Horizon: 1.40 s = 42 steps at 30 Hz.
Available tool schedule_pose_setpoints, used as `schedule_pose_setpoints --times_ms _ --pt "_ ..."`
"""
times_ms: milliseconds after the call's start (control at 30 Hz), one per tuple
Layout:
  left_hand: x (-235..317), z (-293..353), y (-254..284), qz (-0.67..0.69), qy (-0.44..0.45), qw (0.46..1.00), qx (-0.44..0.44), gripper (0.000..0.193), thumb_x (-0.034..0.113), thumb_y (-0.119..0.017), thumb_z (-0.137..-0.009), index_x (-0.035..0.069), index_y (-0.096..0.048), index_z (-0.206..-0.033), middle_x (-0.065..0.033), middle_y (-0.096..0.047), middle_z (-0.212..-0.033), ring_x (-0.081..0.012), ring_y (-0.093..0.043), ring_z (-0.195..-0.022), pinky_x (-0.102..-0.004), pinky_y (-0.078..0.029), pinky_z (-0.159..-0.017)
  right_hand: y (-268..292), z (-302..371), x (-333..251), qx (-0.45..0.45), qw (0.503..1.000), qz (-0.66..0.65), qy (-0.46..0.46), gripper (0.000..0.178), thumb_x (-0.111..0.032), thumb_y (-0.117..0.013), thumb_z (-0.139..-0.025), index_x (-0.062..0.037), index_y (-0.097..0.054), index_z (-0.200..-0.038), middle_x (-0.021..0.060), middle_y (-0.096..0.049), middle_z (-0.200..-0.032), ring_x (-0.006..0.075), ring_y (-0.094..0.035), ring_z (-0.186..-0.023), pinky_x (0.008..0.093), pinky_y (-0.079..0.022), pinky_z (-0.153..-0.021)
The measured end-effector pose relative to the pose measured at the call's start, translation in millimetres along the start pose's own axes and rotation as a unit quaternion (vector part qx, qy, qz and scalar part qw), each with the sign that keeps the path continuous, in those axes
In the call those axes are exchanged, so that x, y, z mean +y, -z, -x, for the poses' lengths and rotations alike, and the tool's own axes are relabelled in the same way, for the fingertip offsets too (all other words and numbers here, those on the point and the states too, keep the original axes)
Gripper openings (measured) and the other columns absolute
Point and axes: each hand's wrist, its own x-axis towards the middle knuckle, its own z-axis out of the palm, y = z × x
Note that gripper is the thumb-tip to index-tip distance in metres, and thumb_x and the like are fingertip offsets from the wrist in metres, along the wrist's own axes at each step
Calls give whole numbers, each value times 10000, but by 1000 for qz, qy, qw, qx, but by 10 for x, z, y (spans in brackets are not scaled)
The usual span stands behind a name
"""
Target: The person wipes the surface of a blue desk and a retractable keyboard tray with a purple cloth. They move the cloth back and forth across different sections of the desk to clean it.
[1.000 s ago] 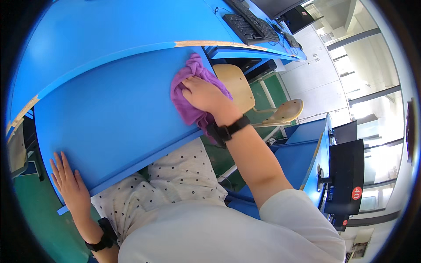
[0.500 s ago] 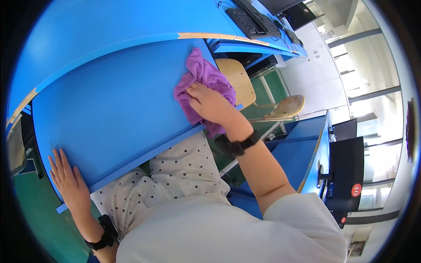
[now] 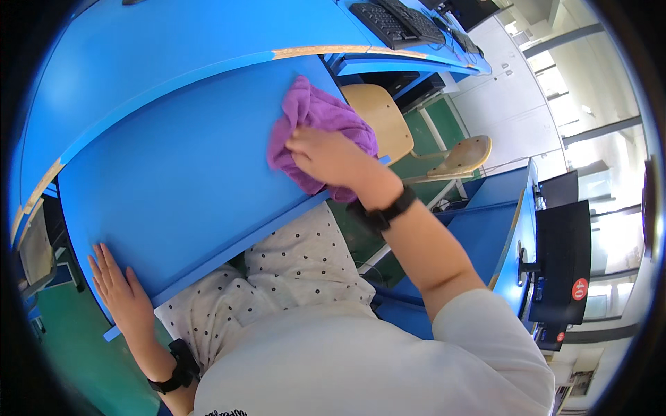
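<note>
A crumpled purple cloth [image 3: 319,107] lies on the right end of a blue pull-out shelf [image 3: 173,159], partly reaching its front edge. My right hand [image 3: 329,156] presses down on the cloth, fingers bunched into its folds, the fingertips slightly blurred. Part of the cloth hangs over the shelf's front lip beneath my wrist. At the near left corner of the shelf, my left hand [image 3: 121,291] rests flat with its fingers stretched out, holding nothing. Both wrists carry black bands.
Above the shelf runs a blue desktop [image 3: 173,62] with a chipped edge; black keyboards [image 3: 399,24] lie at its far right. A wooden chair [image 3: 378,118] stands beyond the shelf's right end. Black monitors [image 3: 562,260] stand on a desk at right. My lap is under the shelf.
My right hand and the cloth under it have shifted slightly to the left along the shelf. My left hand stays on its corner; the whole view has moved a little.
</note>
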Motion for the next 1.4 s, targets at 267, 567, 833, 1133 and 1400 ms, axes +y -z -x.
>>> schedule_pose_setpoints --times_ms 267,567,833,1133,1400 --pt "-92 49 -73 -2 5 1000 0 563 142 -446 -1015 59 -327 -1559 -137 -334 -1614 -353 -221 -1523 -510 -191 -1217 -41 77 -318 -36 999 1 39 217 -228 -538 -902 -108 -688 -1002 69 -658 -1110 257 -611 -1125 489 -523 -837" --pt "-81 69 -16 -6 5 1000 -13 559 148 -439 -1015 68 -336 -1558 -133 -329 -1618 -344 -226 -1523 -500 -193 -1217 658 625 273 -172 973 -132 -83 251 -220 -562 -964 -21 -696 -1038 142 -655 -1070 339 -604 -1100 417 -485 -946" --pt "-14 71 38 -22 0 999 -24 553 148 -422 -1016 68 -339 -1557 -131 -314 -1626 -355 -225 -1521 -505 -192 -1217 338 468 287 -125 991 -45 11 360 -342 -543 -964 -43 -684 -1106 137 -675 -1084 341 -602 -1104 424 -467 -982" --pt "-21 75 45 -43 36 997 -51 565 183 -404 -1026 108 -309 -1578 -113 -276 -1646 -349 -214 -1525 -523 -178 -1215 194 -392 677 -149 988 -14 -41 483 -426 -514 -994 -9 -623 -1211 169 -624 -1242 352 -553 -1205 433 -447 -1017" --pt "-13 98 38 -37 29 998 -47 559 199 -394 -1034 121 -308 -1581 -117 -272 -1647 -343 -217 -1525 -514 -176 -1218 364 442 471 -112 992 -13 50 481 -427 -523 -990 -11 -621 -1210 182 -613 -1237 360 -556 -1202 449 -466 -981"
